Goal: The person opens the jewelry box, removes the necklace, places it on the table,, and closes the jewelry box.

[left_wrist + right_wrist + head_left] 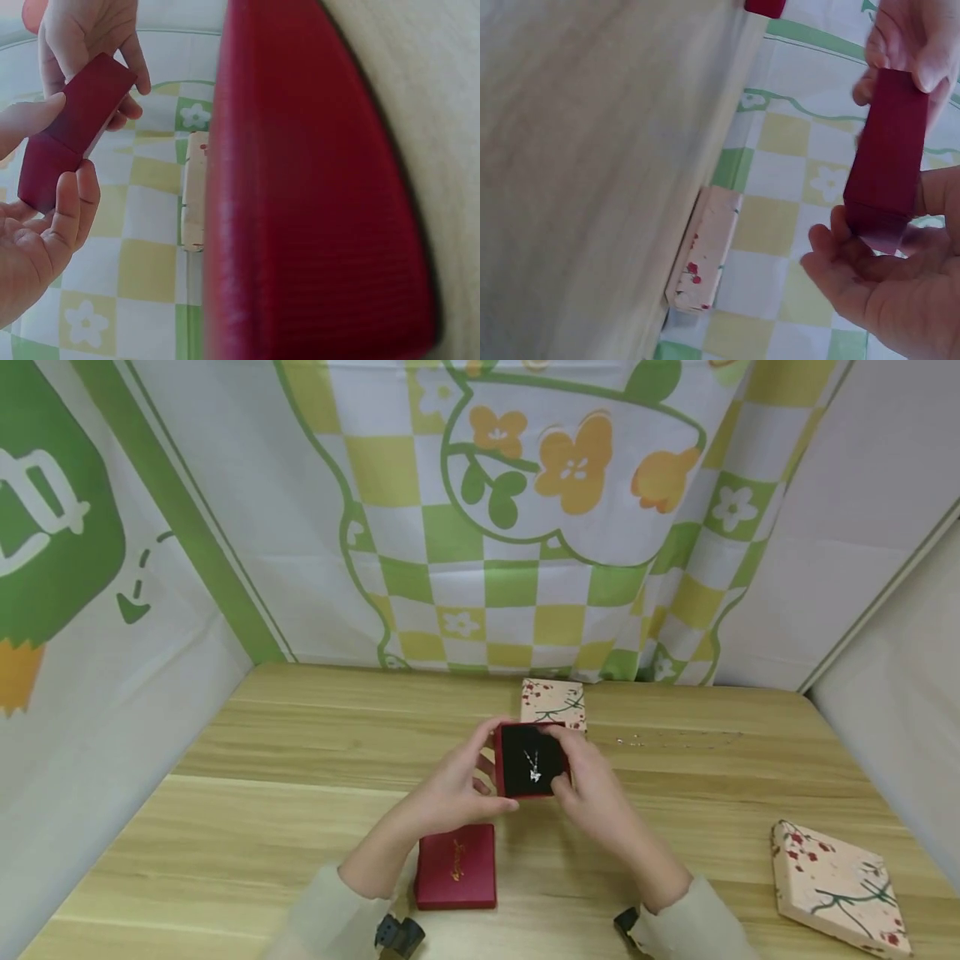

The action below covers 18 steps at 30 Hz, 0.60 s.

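A small red jewellery box (pixel 498 768) is held up over the table between both hands. Its black insert (pixel 517 743) faces up and bears a silver necklace (pixel 534 774) with a small pendant. My left hand (pixel 453 789) grips the box by its left side, thumb along the near edge. On the opposite side my right hand (pixel 600 789) grips it, fingers at the far corner and thumb near the front. The box's red outer side (pixel 94 97) shows in the left wrist view. Below the left forearm lies a red lid (pixel 457 868) with gold lettering.
A floral cream box (pixel 553 693) lies behind the held box, partly covered by it. Another floral box (pixel 840 885) rests at the right front. A thin silver chain (pixel 682 743) is spread on the wooden table (pixel 300 760). A checkered curtain (pixel 510 585) hangs behind.
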Available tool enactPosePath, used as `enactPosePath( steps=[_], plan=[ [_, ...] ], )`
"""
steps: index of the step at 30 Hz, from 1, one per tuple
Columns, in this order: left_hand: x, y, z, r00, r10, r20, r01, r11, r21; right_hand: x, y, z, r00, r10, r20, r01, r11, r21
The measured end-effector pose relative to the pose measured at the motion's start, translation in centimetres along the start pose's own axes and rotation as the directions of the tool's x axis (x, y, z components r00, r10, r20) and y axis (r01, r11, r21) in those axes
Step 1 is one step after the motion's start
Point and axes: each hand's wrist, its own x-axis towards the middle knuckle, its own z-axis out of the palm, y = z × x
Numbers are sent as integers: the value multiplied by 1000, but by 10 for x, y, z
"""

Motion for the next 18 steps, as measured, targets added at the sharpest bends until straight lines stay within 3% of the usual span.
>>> enactPosePath(
  steps=[5, 11, 18],
  plan=[
    [-1, -2, 3, 1000, 1, 15, -1, 1000, 0, 0, 0, -6, 995, 39, 97, -37, 999, -14],
    [-2, 0, 10, 998, -39, 40, 37, 998, 52, -2, 6, -14, 976, 73, 206, -63, 997, -50],
    [-1, 4, 13, 999, -42, 22, 41, 998, 41, -3, 6, -19, 973, 91, 213, -89, 996, -19]
  ],
)
